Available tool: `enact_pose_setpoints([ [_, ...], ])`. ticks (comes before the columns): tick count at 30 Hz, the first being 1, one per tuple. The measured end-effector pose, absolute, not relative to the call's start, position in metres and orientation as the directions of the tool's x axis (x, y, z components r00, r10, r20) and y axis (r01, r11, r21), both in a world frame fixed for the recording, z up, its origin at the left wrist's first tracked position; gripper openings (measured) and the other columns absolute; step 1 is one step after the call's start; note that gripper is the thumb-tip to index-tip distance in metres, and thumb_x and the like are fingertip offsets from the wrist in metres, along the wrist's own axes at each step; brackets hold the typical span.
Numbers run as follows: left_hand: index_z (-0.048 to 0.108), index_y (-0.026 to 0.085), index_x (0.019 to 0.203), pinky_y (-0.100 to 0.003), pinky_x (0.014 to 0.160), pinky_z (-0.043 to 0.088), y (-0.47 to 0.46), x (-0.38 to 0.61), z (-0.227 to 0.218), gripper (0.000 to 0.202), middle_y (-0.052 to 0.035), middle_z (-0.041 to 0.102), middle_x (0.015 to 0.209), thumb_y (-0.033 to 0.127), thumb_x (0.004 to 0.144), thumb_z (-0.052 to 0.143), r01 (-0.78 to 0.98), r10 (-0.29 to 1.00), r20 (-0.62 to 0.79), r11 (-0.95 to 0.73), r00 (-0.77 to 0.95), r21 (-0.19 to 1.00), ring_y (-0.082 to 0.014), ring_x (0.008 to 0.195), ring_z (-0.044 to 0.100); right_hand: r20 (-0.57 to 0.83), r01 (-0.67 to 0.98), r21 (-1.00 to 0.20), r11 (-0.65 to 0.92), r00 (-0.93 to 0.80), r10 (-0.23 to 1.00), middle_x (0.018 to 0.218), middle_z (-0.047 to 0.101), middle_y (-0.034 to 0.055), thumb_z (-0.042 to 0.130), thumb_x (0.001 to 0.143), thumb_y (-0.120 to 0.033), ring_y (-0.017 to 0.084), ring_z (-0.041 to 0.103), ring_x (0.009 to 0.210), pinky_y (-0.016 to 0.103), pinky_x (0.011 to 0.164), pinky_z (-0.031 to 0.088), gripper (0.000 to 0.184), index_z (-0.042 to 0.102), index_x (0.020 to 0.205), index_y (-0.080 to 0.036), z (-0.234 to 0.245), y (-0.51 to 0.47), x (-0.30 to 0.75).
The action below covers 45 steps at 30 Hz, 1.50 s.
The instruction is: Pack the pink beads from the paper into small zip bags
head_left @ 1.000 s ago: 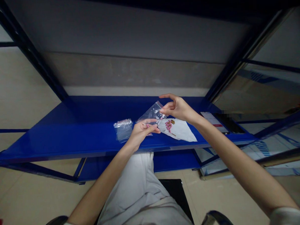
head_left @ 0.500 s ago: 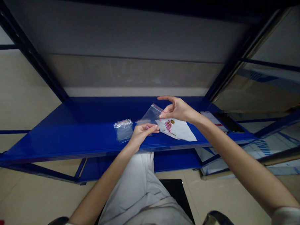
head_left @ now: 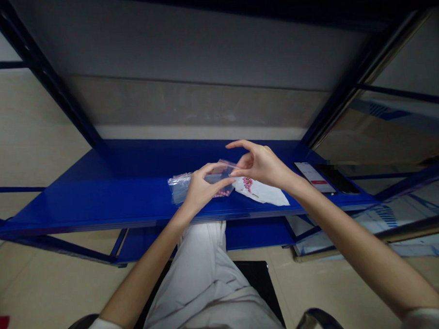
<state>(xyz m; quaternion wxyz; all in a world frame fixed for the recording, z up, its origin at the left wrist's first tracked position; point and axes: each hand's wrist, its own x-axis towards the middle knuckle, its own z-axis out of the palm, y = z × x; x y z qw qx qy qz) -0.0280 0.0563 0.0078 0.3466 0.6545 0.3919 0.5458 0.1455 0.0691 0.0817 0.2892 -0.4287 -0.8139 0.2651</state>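
Note:
My left hand grips a small clear zip bag from its lower left side, with the fingers spread across the plastic. My right hand pinches the bag's right corner, its upper finger raised clear. A white cloth with pink embroidery lies on the shelf right of the bag, its left end hidden beneath the plastic and my fingers. Pink shows through the bag's lower edge. A second clear plastic bag lies just left of my left hand, partly overlapped by the held bag.
The hands work over a glossy blue metal shelf with dark uprights. A white printed card and a dark phone-like device lie at its right end. Printed packaging stands beyond the right upright. My white-clad legs are below.
The zip bag has swung from a tilted position to a flatter one, moving left over the second bag. My left hand has risen onto it, and my right hand has shifted slightly left.

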Motion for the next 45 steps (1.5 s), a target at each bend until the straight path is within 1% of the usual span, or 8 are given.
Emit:
enact_pose_setpoints([
  [4, 0.071, 0.016, 0.075, -0.031, 0.073, 0.052, 0.059, -0.025, 0.011, 0.016, -0.0051, 0.074, 0.076, 0.032, 0.074, 0.067, 0.045, 0.932, 0.342, -0.349, 0.119, 0.936, -0.0206, 0.076, 0.069, 0.269, 0.573, -0.653, 0.496, -0.436, 0.859, 0.061, 0.067, -0.0003, 0.08, 0.059, -0.03, 0.018, 0.066, 0.057, 0.025, 0.053, 0.048, 0.068, 0.053, 0.12, -0.019, 0.086, 0.067, 0.144],
  [8, 0.066, 0.015, 0.081, -0.027, 0.055, 0.052, 0.058, -0.022, 0.008, 0.021, -0.0039, 0.073, 0.075, 0.035, 0.075, 0.065, -0.175, 0.971, 0.203, -0.179, 0.129, 0.968, -0.0177, 0.058, 0.069, 0.262, 0.5, -0.73, 0.466, -0.425, 0.866, 0.065, 0.068, 0.0017, 0.08, 0.058, -0.036, 0.017, 0.065, 0.057, 0.025, 0.052, 0.05, 0.077, 0.048, 0.126, -0.017, 0.084, 0.07, 0.147],
  [12, 0.054, 0.017, 0.089, -0.026, 0.05, 0.051, 0.053, -0.022, 0.007, 0.025, -0.0021, 0.072, 0.073, 0.039, 0.079, 0.06, -0.284, 0.987, 0.145, -0.119, 0.074, 0.952, -0.018, 0.052, 0.068, 0.273, 0.466, -0.778, 0.421, -0.352, 0.895, 0.076, 0.07, 0.0053, 0.072, 0.067, -0.043, 0.015, 0.064, 0.058, 0.026, 0.052, 0.051, 0.071, 0.047, 0.128, -0.016, 0.07, 0.073, 0.157],
  [16, 0.048, 0.019, 0.094, -0.028, 0.053, 0.053, 0.046, -0.025, 0.005, 0.025, -0.0019, 0.072, 0.071, 0.04, 0.083, 0.053, -0.349, 0.993, 0.096, -0.068, 0.064, 0.935, -0.0197, 0.054, 0.069, 0.246, 0.552, -0.753, 0.358, -0.268, 0.931, 0.077, 0.07, 0.0059, 0.067, 0.072, -0.045, 0.015, 0.063, 0.058, 0.027, 0.054, 0.05, 0.051, 0.059, 0.113, -0.015, 0.047, 0.075, 0.174],
  [20, 0.048, 0.018, 0.096, -0.029, 0.058, 0.054, 0.037, -0.028, 0.004, 0.019, -0.0023, 0.073, 0.073, 0.032, 0.083, 0.051, -0.364, 0.994, 0.068, -0.033, 0.084, 0.931, -0.0188, 0.056, 0.07, 0.226, 0.643, -0.714, 0.278, -0.164, 0.96, 0.075, 0.071, 0.0058, 0.067, 0.072, -0.041, 0.016, 0.064, 0.06, 0.026, 0.056, 0.049, 0.038, 0.066, 0.1, -0.015, 0.024, 0.075, 0.197],
  [25, 0.047, 0.018, 0.097, -0.028, 0.062, 0.054, 0.029, -0.026, 0.005, 0.025, -0.0026, 0.074, 0.076, 0.024, 0.078, 0.061, -0.357, 0.99, 0.07, -0.023, 0.121, 0.934, -0.0177, 0.058, 0.07, 0.192, 0.801, -0.58, 0.151, -0.046, 0.98, 0.077, 0.073, 0.0026, 0.065, 0.069, -0.026, 0.017, 0.066, 0.064, 0.024, 0.055, 0.045, 0.023, 0.07, 0.091, -0.021, 0.001, 0.072, 0.222],
  [34, 0.044, 0.019, 0.1, -0.03, 0.066, 0.057, 0.021, -0.019, 0.006, 0.042, -0.0046, 0.073, 0.084, 0.026, 0.071, 0.073, -0.406, 0.989, 0.069, -0.009, 0.134, 0.914, -0.0203, 0.067, 0.072, 0.131, 0.847, -0.531, 0.032, 0.045, 0.99, 0.079, 0.074, -0.0008, 0.063, 0.066, -0.019, 0.019, 0.068, 0.072, 0.023, 0.053, 0.042, 0.024, 0.072, 0.087, -0.026, -0.019, 0.075, 0.233],
  [45, 0.047, 0.019, 0.101, -0.03, 0.07, 0.058, 0.014, -0.016, 0.002, 0.044, -0.004, 0.073, 0.084, 0.017, 0.067, 0.075, -0.433, 0.995, 0.033, 0.012, 0.096, 0.901, -0.0183, 0.069, 0.071, 0.135, 0.832, -0.552, 0.06, 0.017, 0.991, 0.078, 0.074, 0.0005, 0.065, 0.066, -0.021, 0.02, 0.068, 0.075, 0.023, 0.055, 0.044, 0.021, 0.072, 0.086, -0.025, -0.021, 0.077, 0.235],
])
